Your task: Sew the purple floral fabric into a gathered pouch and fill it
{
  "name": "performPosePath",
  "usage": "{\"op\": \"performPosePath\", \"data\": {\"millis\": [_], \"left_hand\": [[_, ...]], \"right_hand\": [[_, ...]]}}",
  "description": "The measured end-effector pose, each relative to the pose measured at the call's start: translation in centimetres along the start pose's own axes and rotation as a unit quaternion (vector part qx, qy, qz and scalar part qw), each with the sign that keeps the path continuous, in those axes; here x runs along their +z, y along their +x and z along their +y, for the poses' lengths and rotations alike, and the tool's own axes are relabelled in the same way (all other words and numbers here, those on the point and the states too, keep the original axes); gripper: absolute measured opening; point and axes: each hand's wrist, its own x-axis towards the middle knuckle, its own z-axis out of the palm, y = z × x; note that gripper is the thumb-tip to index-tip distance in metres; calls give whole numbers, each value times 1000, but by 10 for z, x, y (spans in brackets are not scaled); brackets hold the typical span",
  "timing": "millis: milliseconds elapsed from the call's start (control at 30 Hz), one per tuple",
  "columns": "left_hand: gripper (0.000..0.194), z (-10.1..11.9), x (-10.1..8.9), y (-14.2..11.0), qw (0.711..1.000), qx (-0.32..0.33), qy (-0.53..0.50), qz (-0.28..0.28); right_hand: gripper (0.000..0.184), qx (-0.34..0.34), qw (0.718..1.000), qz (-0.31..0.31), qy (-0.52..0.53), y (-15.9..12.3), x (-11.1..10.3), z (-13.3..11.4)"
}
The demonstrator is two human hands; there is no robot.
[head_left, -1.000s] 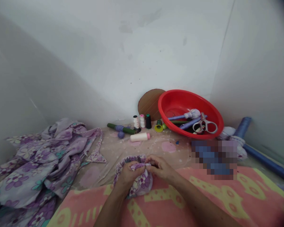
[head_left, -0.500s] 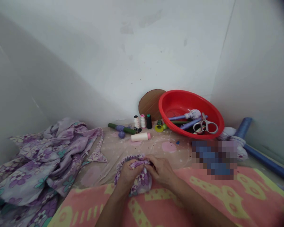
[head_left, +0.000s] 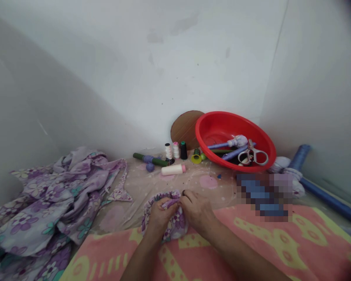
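A gathered, purple-flowered cloth point(head_left: 179, 224) is held at the lower centre of the frame, between both hands. A fold near its top is pinched by the closed thumb and fingers of the left hand point(head_left: 158, 214). The same fold is met from the right by the right hand point(head_left: 197, 208), its fingertips drawn together on the cloth; whether a needle is held cannot be told. Neither hand is clearly nearer; the bundle is roundish, without a clear long axis.
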Motion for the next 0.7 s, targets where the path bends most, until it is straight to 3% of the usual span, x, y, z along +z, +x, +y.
{"op": "performPosePath", "data": {"millis": [233, 500, 700], "left_hand": [[20, -7, 0, 4, 1000, 15, 6, -19], [17, -2, 1, 1, 1000, 2, -7, -5], [13, -3, 2, 3, 999, 11, -39, -35]], "right_hand": [[13, -15, 1000, -19, 19, 1, -2, 0], [14, -37, 999, 7, 28, 6, -3, 1], [18, -144, 986, 52, 70, 6, -14, -13]]}}
